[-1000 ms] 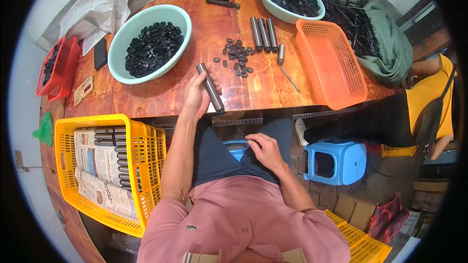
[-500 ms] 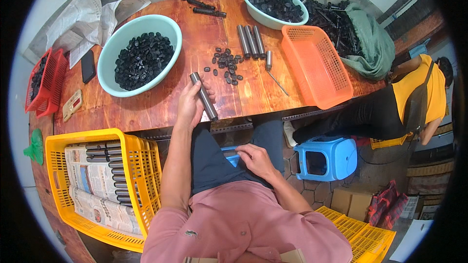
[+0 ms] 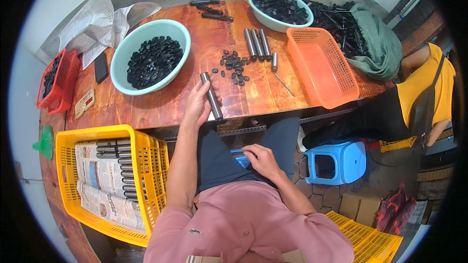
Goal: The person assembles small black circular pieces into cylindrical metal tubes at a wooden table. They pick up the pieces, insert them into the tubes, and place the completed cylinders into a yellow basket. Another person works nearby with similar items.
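Observation:
My left hand [image 3: 197, 102] is wrapped round a dark grey metal tube [image 3: 211, 98], held tilted at the table's front edge. Over my lap, my right hand [image 3: 262, 159] has its fingers curled together; whatever they might hold is hidden. Beyond the tube lies a loose scatter of small black oval pieces [image 3: 237, 66]. Three similar tubes [image 3: 257, 45] lie side by side farther back. Near them is a thin rod tool [image 3: 275, 62] with a short metal cylinder for a handle. A pale green basin [image 3: 117, 75] at the left holds many black pieces.
An orange basket [image 3: 336, 98] stands at the table's right, beside a second basin [image 3: 265, 19] and a green sack [image 3: 373, 58]. A yellow crate [image 3: 66, 180] with newspaper and tubes is at my left. A blue stool [image 3: 348, 160] and a person in yellow [image 3: 421, 92] are at right.
The whole scene has shifted slightly to the right in the picture. Both hands keep nearly the same pose, the left still round the tube.

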A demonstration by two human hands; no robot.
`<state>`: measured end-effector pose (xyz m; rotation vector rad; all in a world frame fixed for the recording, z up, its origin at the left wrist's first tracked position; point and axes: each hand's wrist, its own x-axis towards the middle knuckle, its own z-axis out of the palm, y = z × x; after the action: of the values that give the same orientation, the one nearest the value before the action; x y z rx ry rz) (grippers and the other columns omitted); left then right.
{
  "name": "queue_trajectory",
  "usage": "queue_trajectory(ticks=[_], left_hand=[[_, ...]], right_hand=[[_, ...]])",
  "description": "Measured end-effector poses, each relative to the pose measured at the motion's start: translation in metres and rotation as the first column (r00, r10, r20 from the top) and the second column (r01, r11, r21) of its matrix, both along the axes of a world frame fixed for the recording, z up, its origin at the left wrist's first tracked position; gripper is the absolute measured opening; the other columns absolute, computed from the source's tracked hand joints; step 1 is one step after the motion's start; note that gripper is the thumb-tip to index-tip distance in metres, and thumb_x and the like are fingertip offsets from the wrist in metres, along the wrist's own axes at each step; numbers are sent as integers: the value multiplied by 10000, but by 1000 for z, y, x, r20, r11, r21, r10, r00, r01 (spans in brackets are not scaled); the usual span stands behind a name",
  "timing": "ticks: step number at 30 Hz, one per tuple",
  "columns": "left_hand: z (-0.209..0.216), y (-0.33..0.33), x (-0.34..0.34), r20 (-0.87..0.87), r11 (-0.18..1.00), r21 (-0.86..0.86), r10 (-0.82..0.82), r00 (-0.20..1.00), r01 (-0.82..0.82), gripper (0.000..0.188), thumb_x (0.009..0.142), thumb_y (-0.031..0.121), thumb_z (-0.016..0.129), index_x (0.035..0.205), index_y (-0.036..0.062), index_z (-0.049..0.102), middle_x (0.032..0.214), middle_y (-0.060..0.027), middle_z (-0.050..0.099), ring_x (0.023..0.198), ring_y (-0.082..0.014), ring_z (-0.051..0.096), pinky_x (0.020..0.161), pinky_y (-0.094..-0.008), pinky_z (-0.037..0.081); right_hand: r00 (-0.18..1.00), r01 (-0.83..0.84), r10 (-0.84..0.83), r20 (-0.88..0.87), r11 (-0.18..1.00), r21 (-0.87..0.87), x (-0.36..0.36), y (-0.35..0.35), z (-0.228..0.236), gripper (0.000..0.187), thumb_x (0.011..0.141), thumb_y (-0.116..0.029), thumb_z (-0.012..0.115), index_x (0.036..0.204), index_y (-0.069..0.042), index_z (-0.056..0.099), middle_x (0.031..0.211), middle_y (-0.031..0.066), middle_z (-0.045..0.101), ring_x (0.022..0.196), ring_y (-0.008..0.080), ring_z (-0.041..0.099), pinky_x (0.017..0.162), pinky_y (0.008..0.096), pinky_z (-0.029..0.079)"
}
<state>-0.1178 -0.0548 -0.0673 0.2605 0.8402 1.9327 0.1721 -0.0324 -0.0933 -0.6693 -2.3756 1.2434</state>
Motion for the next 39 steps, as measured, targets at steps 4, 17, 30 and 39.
queue_trajectory(ticks=[4, 17, 30, 39], left_hand=[[-4, -3, -3, 73, 1000, -5, -30, 997, 31, 317, 1078, 296, 496, 1289, 62, 533, 952, -94, 599, 831, -225, 626, 743, -385, 551], [-20, -1, -8, 84, 998, 61, -28, 996, 23, 310, 1078, 276, 473, 1257, 37, 554, 1082, -127, 658, 904, -233, 646, 793, -424, 560], [-12, -1, -9, 132, 992, 124, -51, 990, 35, 375, 1072, 275, 500, 1386, 70, 507, 1094, -116, 640, 916, -235, 635, 793, -401, 545], [-6, -1, -8, 186, 996, 87, -40, 982, 24, 380, 1067, 273, 508, 1382, 60, 512, 1064, -121, 639, 918, -242, 635, 814, -406, 542]], right_hand=[[1000, 8, -8, -2, 1000, -21, -1, -1, 1, 149, 917, -64, 669, 1045, -11, 726, 979, 167, 725, 892, 355, 709, 789, 395, 562], [997, 14, -9, 75, 997, -70, -1, 0, -4, 147, 918, -80, 671, 1035, -15, 733, 968, 180, 727, 886, 354, 712, 787, 386, 555], [1000, 25, -24, 16, 999, -22, -20, 19, 12, 145, 922, -51, 664, 1036, -4, 740, 942, 166, 729, 846, 305, 715, 751, 355, 555], [984, 2, 85, -158, 875, 484, -67, 77, 45, 286, 818, 9, 736, 1102, -14, 706, 1189, 170, 670, 1046, 348, 656, 894, 424, 522]])
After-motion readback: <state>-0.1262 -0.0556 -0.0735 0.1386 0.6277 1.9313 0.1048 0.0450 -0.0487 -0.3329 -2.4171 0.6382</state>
